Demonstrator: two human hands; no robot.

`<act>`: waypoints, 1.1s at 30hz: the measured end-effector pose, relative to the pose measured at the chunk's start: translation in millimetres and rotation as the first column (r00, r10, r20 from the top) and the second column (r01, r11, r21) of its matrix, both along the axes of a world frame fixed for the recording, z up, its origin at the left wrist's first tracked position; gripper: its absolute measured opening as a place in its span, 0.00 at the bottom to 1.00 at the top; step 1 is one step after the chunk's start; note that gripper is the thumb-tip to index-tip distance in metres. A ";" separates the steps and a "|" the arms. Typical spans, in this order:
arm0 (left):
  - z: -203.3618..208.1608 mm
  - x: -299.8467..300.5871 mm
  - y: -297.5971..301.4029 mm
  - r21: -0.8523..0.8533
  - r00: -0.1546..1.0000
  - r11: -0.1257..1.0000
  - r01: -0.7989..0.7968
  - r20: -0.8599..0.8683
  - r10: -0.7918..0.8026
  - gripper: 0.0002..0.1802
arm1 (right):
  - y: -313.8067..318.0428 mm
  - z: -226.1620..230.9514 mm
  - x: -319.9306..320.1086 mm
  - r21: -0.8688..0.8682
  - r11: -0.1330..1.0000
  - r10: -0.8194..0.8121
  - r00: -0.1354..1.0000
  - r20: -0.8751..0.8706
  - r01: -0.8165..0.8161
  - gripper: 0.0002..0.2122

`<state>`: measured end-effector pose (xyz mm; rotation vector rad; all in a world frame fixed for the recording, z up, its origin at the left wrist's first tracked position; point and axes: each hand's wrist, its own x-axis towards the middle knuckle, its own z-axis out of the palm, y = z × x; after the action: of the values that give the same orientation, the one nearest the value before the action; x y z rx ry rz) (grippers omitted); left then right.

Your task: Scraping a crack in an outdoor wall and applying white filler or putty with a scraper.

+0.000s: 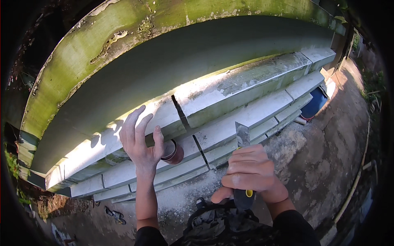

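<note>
My left hand [140,141], dusted with pale powder, is held over the upper ledge [154,112] with its fingers spread and nothing in them. Its finger shadows fall on the ledge to its left. Just right of its thumb, a reddish-brown round container [175,155] stands on the step below, partly hidden by the hand. My right hand [249,166] is wrapped round the dark handle, marked with yellow, of a putty knife [243,135]. The flat metal blade points up and away from me, in front of the lower steps.
A mossy curved wall rim [96,43] arches above the stepped ledges, which have dark gaps between slabs. White powder lies on the ground near my feet. A blue basin [315,103] sits at the right end of the steps. Sandals [115,215] lie at the lower left.
</note>
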<state>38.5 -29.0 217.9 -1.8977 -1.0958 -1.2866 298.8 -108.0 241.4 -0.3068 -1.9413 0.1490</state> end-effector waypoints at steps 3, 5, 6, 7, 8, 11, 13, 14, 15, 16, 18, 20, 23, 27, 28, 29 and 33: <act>-12.4 -4.2 12.1 -0.100 0.999 0.994 -0.036 0.011 0.037 0.15 | 13.0 13.3 -31.1 0.132 0.989 -0.069 0.997 0.047 0.062 0.18; -20.7 -8.7 21.6 -0.117 0.987 0.985 -0.127 -0.111 0.114 0.17 | 20.0 17.1 -41.3 0.195 0.979 -0.069 0.997 0.045 0.059 0.17; -23.9 -10.8 24.5 -0.114 0.989 0.987 -0.113 -0.110 0.101 0.17 | 25.2 17.7 -44.7 0.198 0.977 -0.083 0.996 0.045 0.072 0.17; -26.1 -12.2 27.4 -0.083 0.986 0.988 -0.128 -0.118 0.118 0.17 | 33.6 18.5 -46.6 0.218 0.972 -0.095 0.995 0.017 0.089 0.16; -27.5 -14.5 27.2 -0.055 0.982 0.987 -0.149 -0.128 0.141 0.18 | 44.0 17.1 -48.7 0.233 0.967 -0.101 0.995 -0.013 0.101 0.16; -29.4 -5.9 26.8 -0.049 0.983 0.988 -0.146 -0.121 0.139 0.19 | 76.8 8.6 -44.8 0.187 0.969 -0.146 0.984 -0.102 0.163 0.15; -34.5 -16.2 27.8 -0.042 0.976 0.982 -0.184 -0.128 0.177 0.19 | 60.3 7.3 -60.8 0.200 0.968 -0.135 0.987 -0.084 0.150 0.14; -34.4 -15.0 26.2 -0.041 0.978 0.985 -0.168 -0.130 0.162 0.19 | 45.9 8.3 -61.0 0.209 0.967 -0.145 0.989 -0.033 0.148 0.13; -33.5 -13.4 25.1 -0.048 0.978 0.984 -0.174 -0.124 0.167 0.19 | 52.7 4.1 -64.6 0.181 0.977 -0.105 0.993 -0.060 0.114 0.11; -32.5 -11.1 25.6 -0.055 0.978 0.982 -0.180 -0.118 0.173 0.19 | 67.9 4.6 -66.8 0.136 0.975 -0.160 0.979 -0.124 0.176 0.11; -30.6 -5.9 26.7 -0.048 0.979 0.984 -0.170 -0.124 0.163 0.19 | 89.1 -2.8 -61.5 0.145 0.956 -0.254 0.967 -0.027 0.255 0.13; -32.3 -6.5 26.2 -0.044 0.979 0.982 -0.181 -0.107 0.176 0.19 | 82.2 -1.9 -59.9 0.128 0.964 -0.221 0.971 -0.094 0.232 0.13; -32.0 -8.5 27.6 -0.036 0.977 0.983 -0.182 -0.118 0.177 0.18 | 79.3 -0.4 -58.4 0.088 0.978 -0.174 0.972 -0.155 0.189 0.14; -31.6 -10.0 27.2 -0.039 0.978 0.983 -0.180 -0.115 0.175 0.18 | 82.7 9.1 -48.3 0.006 0.982 -0.188 0.978 -0.093 0.189 0.13; -31.0 -11.3 25.8 -0.038 0.978 0.983 -0.180 -0.115 0.175 0.18 | 84.0 12.0 -47.0 -0.021 0.981 -0.194 0.979 -0.065 0.193 0.13; -30.9 -9.6 26.3 -0.042 0.977 0.982 -0.185 -0.113 0.179 0.18 | 86.4 12.1 -46.0 -0.037 0.958 -0.284 0.959 0.011 0.284 0.17; -35.7 -10.2 30.1 -0.032 0.979 0.984 -0.174 -0.112 0.170 0.17 | 94.0 7.4 -63.6 -0.132 0.884 -0.408 0.879 0.245 0.447 0.26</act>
<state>28.3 1.1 182.2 -1.8352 -1.2092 -1.0603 235.2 -14.0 248.8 -0.9036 -2.0194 0.0021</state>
